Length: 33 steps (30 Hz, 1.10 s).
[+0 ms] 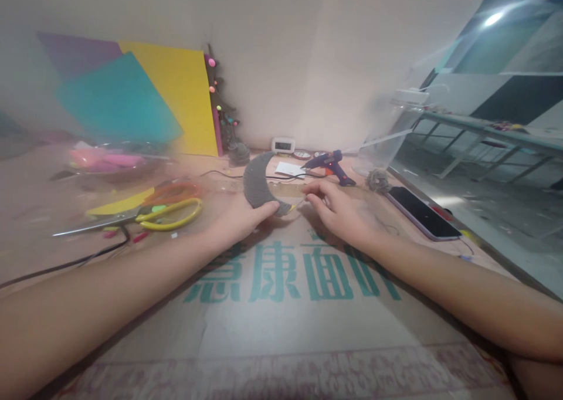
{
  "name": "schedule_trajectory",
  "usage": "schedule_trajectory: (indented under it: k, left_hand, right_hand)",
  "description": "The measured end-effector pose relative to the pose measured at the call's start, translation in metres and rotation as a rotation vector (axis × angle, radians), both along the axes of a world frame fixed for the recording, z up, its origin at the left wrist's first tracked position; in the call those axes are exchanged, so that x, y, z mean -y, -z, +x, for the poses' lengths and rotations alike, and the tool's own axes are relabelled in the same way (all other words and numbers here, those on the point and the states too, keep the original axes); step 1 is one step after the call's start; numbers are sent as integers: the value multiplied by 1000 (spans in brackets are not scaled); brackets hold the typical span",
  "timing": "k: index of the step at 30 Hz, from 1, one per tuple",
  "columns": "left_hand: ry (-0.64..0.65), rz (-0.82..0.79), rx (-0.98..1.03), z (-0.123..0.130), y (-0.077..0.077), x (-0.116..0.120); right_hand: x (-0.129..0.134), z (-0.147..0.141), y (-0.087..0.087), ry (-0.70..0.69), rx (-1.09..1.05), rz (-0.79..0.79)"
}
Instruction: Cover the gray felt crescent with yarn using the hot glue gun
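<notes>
My left hand [240, 219] grips a crescent shape [255, 180] wrapped in grey yarn, its thumb lying across the lower part. The crescent stands tilted above the printed board, with a small yellowish patch showing at its lower tip. Just right of that tip, my right hand [336, 209] is closed in a pinch on what looks like a thin strand of yarn [301, 202], blurred and hard to follow. A ball of grey yarn [378, 180] rests beyond the right hand.
Behind the hands are a dark blue glue gun [332, 165], a white card [289, 169] and a small digital clock [282, 145]. Yellow-handled scissors [171, 215] lie left, near a cable. At right are a phone [424, 213] and a clear bucket [387, 133]. Coloured sheets [176, 89] lean on the wall.
</notes>
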<state>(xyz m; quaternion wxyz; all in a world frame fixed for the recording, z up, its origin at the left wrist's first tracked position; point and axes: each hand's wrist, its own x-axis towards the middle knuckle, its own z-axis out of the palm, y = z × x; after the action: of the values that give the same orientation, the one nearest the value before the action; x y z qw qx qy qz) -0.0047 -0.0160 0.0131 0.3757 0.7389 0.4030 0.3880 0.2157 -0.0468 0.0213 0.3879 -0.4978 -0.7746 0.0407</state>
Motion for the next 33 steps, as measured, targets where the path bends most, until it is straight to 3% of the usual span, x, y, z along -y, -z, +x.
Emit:
schedule_trajectory:
  k: [5, 7, 11, 14, 21, 24, 28, 33]
  left_hand:
    - [-6, -30, 54, 0, 1, 1]
    - [-17, -63, 60, 0, 1, 2]
    - [-65, -119, 69, 0, 1, 2]
    - [-99, -134, 83, 0, 0, 2]
    - [-133, -132, 39, -1, -2, 2]
    - [-118, -125, -1, -1, -2, 3]
    - [-66, -10, -71, 1, -1, 5]
    - [-6, 38, -45, 3, -2, 7]
  right_hand:
    - [4, 2, -4, 18, -142, 33]
    - [8, -1, -4, -6, -190, -57]
    - [10, -9, 2, -206, -288, -339]
    - [8, -10, 6, -269, -306, -409]
    - [9, -8, 7, -174, 46, -224]
    - [12, -8, 6, -224, 150, -153]
    - [20, -12, -1, -287, 132, -79]
    - [22, -13, -8, -65, 43, -84]
